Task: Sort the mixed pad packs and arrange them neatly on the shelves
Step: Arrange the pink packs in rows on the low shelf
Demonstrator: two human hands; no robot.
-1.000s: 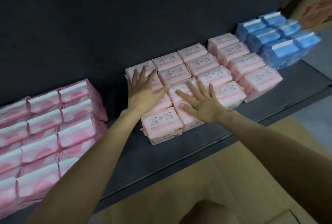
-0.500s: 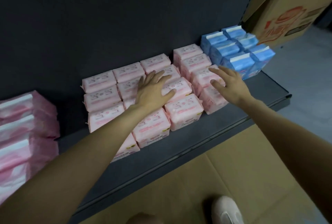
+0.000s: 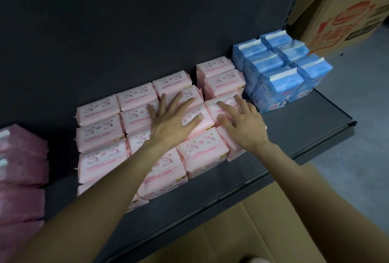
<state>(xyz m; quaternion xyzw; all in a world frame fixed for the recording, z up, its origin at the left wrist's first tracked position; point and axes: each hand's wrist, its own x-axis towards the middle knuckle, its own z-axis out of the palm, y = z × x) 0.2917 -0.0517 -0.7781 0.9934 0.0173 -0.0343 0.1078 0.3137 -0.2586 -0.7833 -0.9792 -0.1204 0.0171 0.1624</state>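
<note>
Several light pink pad packs (image 3: 101,128) lie in rows on the dark shelf (image 3: 299,128). My left hand (image 3: 170,121) lies flat with spread fingers on the packs in the middle of the block. My right hand (image 3: 242,123) rests with straight fingers on the packs at the block's right side. Blue pad packs (image 3: 277,73) stand upright in a group just right of the pink block. Darker pink packs (image 3: 19,161) are stacked at the far left edge, partly cut off.
A printed cardboard box (image 3: 347,16) stands beyond the shelf's right end. Flattened cardboard (image 3: 242,231) covers the floor below the shelf's front edge. The shelf's back panel (image 3: 147,20) is dark. Bare shelf surface shows at the front right.
The view has shifted right along the shelf. My right hand moved left from the rightmost pink packs onto packs nearer my left hand. My left hand stays flat on the middle packs.
</note>
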